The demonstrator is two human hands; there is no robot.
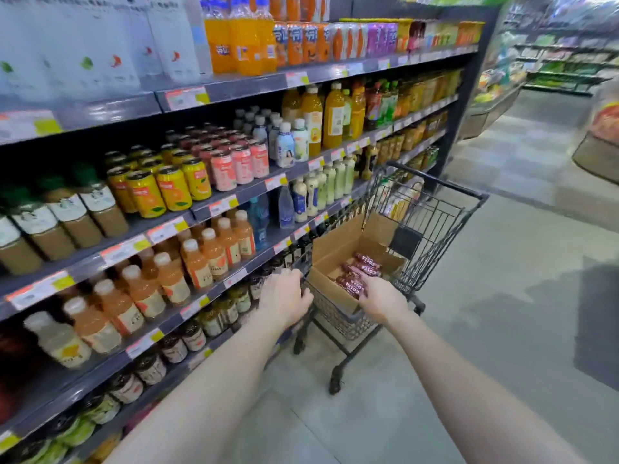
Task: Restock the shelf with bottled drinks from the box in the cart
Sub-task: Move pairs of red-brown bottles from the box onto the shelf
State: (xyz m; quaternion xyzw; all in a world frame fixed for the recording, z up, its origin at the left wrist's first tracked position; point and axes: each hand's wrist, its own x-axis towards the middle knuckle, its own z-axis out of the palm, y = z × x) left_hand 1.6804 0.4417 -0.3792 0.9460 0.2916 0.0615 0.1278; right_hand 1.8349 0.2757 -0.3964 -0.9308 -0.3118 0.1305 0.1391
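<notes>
Left of the cart (338,318), touching its near side, stands the shelf (254,85), its tiers packed with juice bottles and cans. The lowest tiers, level with the cart, hold rows of dark bottles (256,288) standing close to the front edge. At the cart's near-left corner the left hand (284,296) rests on the rim, fingers close together and bent down over it in what looks like a steadying grip. Inside the cart sits the open cardboard box (335,242), and along its right side lie the dark red drink bottles (360,272), on their sides and packed against each other. Over the cart's near rim the right hand (382,299) reaches into the box, its fingers laid together on the nearest bottles. Whether they have closed round one I cannot tell, since the hand's back hides them.

Several things could go wrong from here, in my judgement. The cart stands on wheels, so a pull on a bottle could roll it away if the left hand slackens. Bottles lying loose may roll once a neighbour is lifted out. A bottle swung across toward the shelf could knock the crowded front row over
</notes>
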